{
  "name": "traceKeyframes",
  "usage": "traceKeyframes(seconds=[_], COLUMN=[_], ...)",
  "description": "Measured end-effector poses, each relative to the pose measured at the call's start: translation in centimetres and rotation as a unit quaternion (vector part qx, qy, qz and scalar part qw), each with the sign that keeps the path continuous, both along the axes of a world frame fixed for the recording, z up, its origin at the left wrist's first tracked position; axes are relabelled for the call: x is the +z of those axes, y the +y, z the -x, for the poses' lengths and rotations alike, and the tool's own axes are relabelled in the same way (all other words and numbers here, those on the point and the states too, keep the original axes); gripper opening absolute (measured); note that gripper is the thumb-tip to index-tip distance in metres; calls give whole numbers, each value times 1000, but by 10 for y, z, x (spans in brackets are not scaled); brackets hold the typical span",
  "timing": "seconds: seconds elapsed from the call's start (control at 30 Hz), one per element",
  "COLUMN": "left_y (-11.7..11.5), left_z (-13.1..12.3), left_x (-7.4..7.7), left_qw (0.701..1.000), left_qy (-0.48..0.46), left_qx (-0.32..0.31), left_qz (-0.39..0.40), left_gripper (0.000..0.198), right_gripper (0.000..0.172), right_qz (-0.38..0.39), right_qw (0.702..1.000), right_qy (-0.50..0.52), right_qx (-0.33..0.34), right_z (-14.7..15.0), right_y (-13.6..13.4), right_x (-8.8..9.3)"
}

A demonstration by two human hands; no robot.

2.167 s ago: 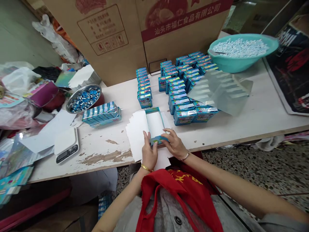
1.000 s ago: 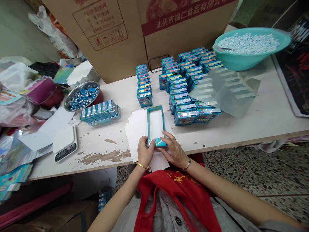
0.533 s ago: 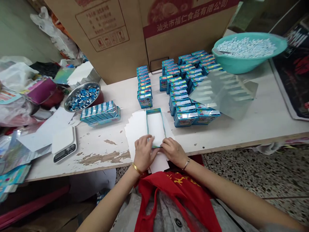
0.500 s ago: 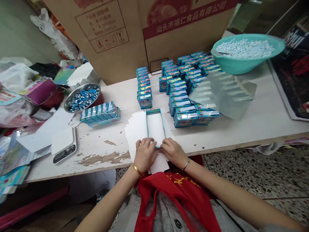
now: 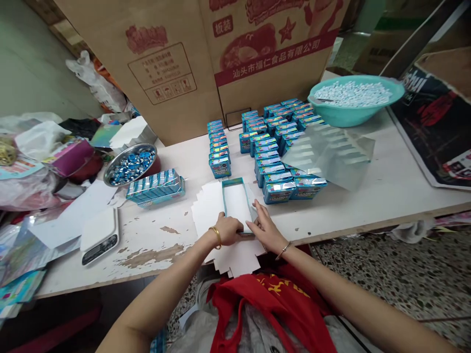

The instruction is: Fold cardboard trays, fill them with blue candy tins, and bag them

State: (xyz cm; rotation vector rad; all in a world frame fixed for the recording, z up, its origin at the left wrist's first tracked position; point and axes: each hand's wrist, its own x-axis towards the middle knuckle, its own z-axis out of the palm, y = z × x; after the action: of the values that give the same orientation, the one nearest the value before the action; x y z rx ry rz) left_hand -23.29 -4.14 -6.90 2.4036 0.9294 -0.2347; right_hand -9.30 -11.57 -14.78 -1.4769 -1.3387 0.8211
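A shallow cardboard tray (image 5: 237,202) with blue-green walls and a white inside lies on a stack of flat white cardboard blanks (image 5: 206,208). My left hand (image 5: 228,230) is closed on the tray's near left end, its fingertips at the near wall. Beside the near right corner, my right hand (image 5: 267,229) has its fingers apart; the thumb is at the corner and a finger stretches along the outer right side. Just beyond the tray stand blue small boxes (image 5: 221,166) in a row, with more blue boxes (image 5: 278,192) in rows to the right.
A clear plastic sheet (image 5: 342,157) lies over some boxes. Behind it stands a turquoise basin (image 5: 349,115) of pale pieces. On the left are a wrapped pack of boxes (image 5: 156,189), a metal bowl (image 5: 152,169) of blue-silver pieces and a scale (image 5: 101,233). A large carton (image 5: 176,117) stands behind.
My right hand has loosened from the near wall, spreading its fingers along the right side. My left hand has turned and stays on the near end. The camera view has shifted.
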Motion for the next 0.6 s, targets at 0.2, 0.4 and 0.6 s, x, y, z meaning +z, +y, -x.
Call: traceKeyframes(seconds=[0.2, 0.4, 0.6], left_y=[-25, -64, -57], left_z=[1, 3, -1], left_x=[12, 14, 15], left_qw=[991, 975, 994], left_qy=[16, -8, 28], left_qx=[-6, 7, -15], left_qz=[-133, -221, -109], left_gripper=[20, 26, 28], right_gripper=[56, 54, 55], right_qz=[40, 9, 42], right_qw=[998, 985, 983], right_qy=[34, 163, 169], right_qx=[-36, -60, -58], right_z=[0, 15, 26], right_y=[10, 0, -5], right_x=[7, 20, 6])
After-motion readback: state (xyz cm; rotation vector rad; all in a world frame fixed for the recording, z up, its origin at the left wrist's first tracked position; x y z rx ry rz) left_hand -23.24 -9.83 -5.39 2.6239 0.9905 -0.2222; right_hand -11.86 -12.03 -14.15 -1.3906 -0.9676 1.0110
